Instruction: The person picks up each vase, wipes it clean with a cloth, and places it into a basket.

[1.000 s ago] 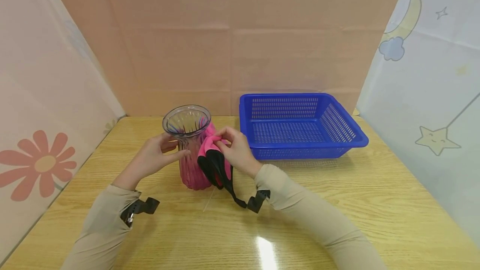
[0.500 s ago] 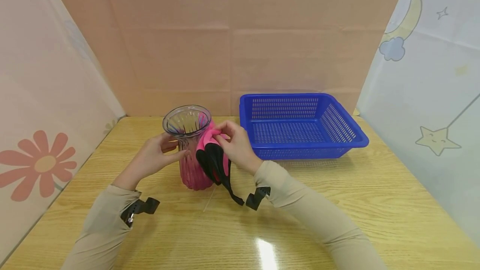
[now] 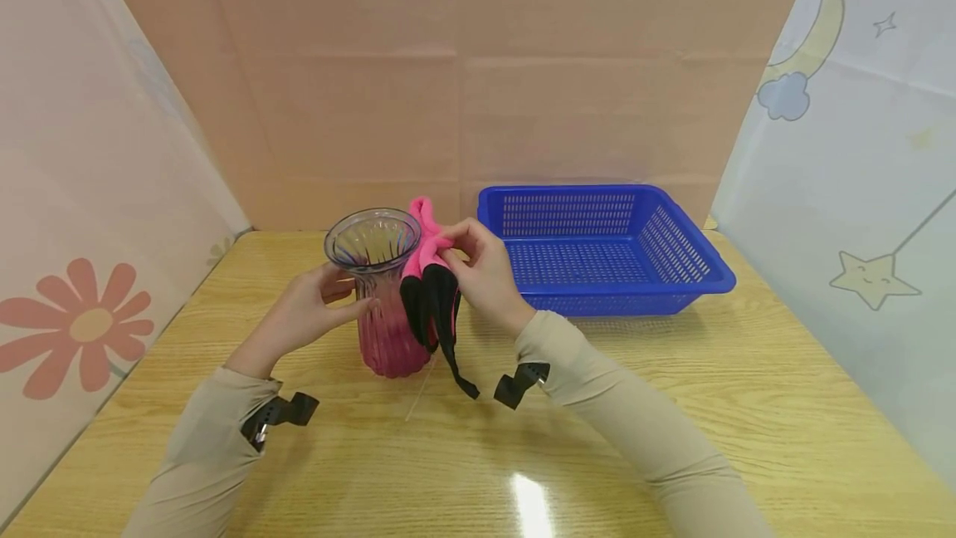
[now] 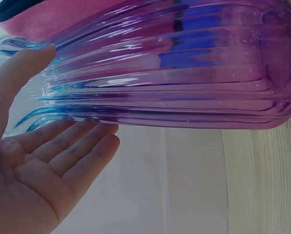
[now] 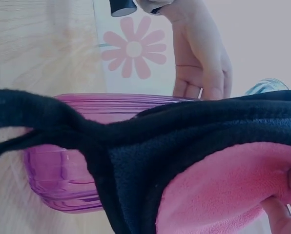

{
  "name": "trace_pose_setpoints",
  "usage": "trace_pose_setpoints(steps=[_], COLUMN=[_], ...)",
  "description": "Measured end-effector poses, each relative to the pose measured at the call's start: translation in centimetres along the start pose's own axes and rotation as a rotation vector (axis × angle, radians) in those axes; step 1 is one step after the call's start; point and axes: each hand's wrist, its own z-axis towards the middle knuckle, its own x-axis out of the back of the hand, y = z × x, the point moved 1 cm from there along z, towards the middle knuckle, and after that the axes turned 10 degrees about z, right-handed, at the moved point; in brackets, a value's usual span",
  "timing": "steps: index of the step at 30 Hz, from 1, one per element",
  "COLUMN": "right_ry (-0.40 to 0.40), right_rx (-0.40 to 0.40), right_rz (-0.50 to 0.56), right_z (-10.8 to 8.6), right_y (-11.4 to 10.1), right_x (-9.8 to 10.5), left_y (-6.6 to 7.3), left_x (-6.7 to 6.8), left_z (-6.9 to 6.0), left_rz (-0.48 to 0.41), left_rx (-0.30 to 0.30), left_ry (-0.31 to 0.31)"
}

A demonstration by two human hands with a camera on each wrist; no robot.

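Note:
A ribbed glass vase [image 3: 392, 339], clear at the flared rim and pink toward the base, stands upright on the table. My left hand [image 3: 309, 310] holds its neck loosely, thumb in front and fingers at the far side; the left wrist view shows the palm away from the glass. Against the vase's right side hangs a soft pink fleece item [image 3: 421, 251] with black panels and straps, its exact kind unclear. My right hand [image 3: 481, 272] pinches its pink part between thumb and fingers, near the rim. In the right wrist view, the fleece item [image 5: 218, 190] covers much of the vase [image 5: 65, 170].
A blue plastic basket [image 3: 605, 305] with slatted sides stands behind and right of my right hand. The wooden table [image 3: 418, 471] meets a pink backdrop [image 3: 456, 90] at the back. A thin pale strip [image 3: 418, 397] lies before the vase.
My right hand has moved up and slightly right, lifting the fleece item along the vase, so its pink top now stands above the rim. My left hand and the vase have stayed put.

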Motion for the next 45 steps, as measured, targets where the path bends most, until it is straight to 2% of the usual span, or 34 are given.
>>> trace_pose_setpoints(steps=[7,14,24,34,45], right_ry=[0.010,0.012,0.001,-0.048,-0.102], right_rx=[0.028,-0.007,0.003,-0.024,-0.065], right_rz=[0.037,0.074,0.047,-0.017,-0.084], right_z=[0.4,0.4,-0.1,-1.1,-1.6], right_y=[-0.9,-0.8,0.0,1.6,2.1], right_x=[0.2,0.0,-0.3,-1.1,-1.2], left_y=[-0.1,-0.2,-0.2,-0.2,-0.3], left_x=[0.0,0.0,0.0,-0.1,-0.1], left_z=[0.1,0.2,0.2,0.1,0.2], left_rz=[-0.002,-0.002,-0.013,-0.016,-0.015], left_rx=[-0.005,-0.007,0.001,0.007,0.008], left_ry=[0.001,0.002,-0.007,-0.003,-0.002])
